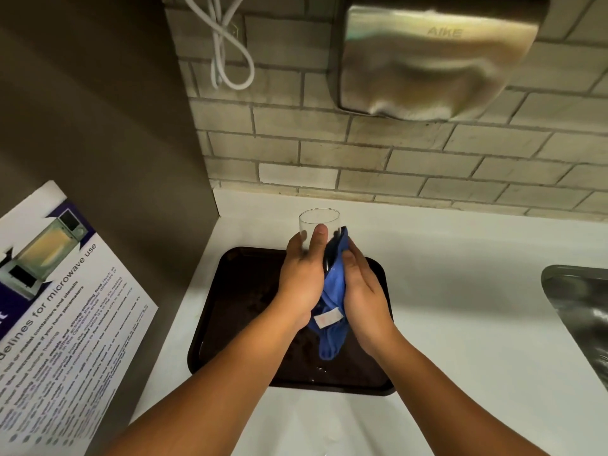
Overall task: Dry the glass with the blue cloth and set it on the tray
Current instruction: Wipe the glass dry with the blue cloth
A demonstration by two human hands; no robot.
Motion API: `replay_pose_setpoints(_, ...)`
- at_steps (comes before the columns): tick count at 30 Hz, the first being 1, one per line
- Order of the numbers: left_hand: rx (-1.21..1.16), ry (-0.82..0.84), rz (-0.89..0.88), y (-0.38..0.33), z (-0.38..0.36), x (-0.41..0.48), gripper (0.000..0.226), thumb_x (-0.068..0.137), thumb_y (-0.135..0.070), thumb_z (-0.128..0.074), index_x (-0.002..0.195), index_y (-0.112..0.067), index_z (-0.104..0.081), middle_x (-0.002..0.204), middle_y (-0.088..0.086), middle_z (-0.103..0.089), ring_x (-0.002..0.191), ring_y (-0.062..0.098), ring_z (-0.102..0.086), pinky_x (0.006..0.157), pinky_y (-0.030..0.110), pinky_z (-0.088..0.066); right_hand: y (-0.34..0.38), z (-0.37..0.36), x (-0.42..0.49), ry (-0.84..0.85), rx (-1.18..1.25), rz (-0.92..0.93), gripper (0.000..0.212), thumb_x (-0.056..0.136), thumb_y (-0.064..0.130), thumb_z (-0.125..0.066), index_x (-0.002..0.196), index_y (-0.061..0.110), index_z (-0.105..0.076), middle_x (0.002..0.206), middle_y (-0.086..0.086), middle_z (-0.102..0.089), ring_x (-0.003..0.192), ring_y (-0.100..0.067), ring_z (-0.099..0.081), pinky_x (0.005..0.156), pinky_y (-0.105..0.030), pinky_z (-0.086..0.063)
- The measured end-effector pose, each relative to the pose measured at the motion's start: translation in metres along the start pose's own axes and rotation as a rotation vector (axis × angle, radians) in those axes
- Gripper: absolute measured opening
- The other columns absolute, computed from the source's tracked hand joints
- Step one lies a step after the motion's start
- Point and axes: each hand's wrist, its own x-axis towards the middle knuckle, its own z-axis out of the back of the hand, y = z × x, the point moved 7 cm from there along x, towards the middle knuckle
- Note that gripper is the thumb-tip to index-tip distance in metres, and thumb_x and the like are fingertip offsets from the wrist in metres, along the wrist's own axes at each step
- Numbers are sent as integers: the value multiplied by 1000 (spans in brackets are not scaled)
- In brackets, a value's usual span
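Observation:
A clear glass (318, 222) is held upright above the dark brown tray (230, 311), which lies on the white counter. My left hand (301, 274) wraps around the glass's lower part, thumb on its side. The blue cloth (332, 311), with a white label, is pressed against the right side of the glass by my right hand (362, 291) and hangs down between both hands over the tray. The base of the glass is hidden by hands and cloth.
A steel sink (579, 311) sits at the right edge of the white counter (460, 291). A hand dryer (434, 60) hangs on the brick wall above. A dark panel with a microwave poster (65, 307) stands at the left. White cable (227, 44) hangs on the wall.

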Motion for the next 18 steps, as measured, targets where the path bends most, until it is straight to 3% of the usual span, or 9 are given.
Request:
replay_pose_setpoints(2,18,23,21,1,-3,1,73,105,-64,-61,165,-26,-45,151,8,-69,131,29,-72,112,51,-59,1,-1,1,-4,-33,51,47,119,34,-41,165,38,-39,122,37,-71,115,18,-68,91,-4,-53)
replay_pose_setpoints(4,20,38,37,4,-4,2,72,105,-65,-60,164,-27,-47,149,7,-71,128,28,-74,108,49,-62,-2,1,3,-5,-13,45,47,117,38,-42,163,40,-42,114,43,-74,114,16,-70,92,-6,-55)
replay_pose_setpoints(6,26,57,48,5,-3,1,66,106,-65,-57,157,-25,-53,136,3,-77,116,20,-78,87,32,-68,0,2,6,17,44,-16,41,114,43,-42,152,38,-58,121,30,-80,117,5,-75,104,-21,-58)
replay_pose_setpoints(8,46,73,57,8,-2,0,55,106,-69,-52,143,-29,-58,118,-6,-79,100,10,-79,66,20,-63,3,6,7,9,117,-85,43,113,42,-43,146,27,-67,128,5,-83,119,-13,-78,112,-40,-57)
replay_pose_setpoints(13,111,64,91,15,-2,-2,65,100,-77,-55,139,-25,-47,116,4,-77,98,18,-79,70,30,-60,2,15,11,-24,228,-154,33,108,47,-57,116,30,-84,115,-8,-87,107,-27,-84,106,-52,-61)
replay_pose_setpoints(14,120,53,98,14,0,-1,67,99,-77,-55,138,-23,-46,116,6,-76,98,19,-79,69,30,-59,2,13,10,-27,216,-153,34,107,49,-57,119,31,-83,118,-7,-86,109,-25,-83,108,-52,-60)
replay_pose_setpoints(16,105,28,115,15,4,1,62,100,-76,-55,130,-23,-45,116,7,-75,98,21,-79,73,35,-63,3,7,8,-17,119,-96,49,103,53,-53,145,33,-68,138,-1,-79,123,-18,-77,114,-45,-56)
replay_pose_setpoints(18,79,33,137,17,6,2,54,100,-76,-56,121,-27,-45,117,7,-75,103,25,-79,88,47,-67,5,0,4,10,15,-18,62,102,56,-50,162,38,-48,155,7,-67,135,-10,-68,118,-36,-52)
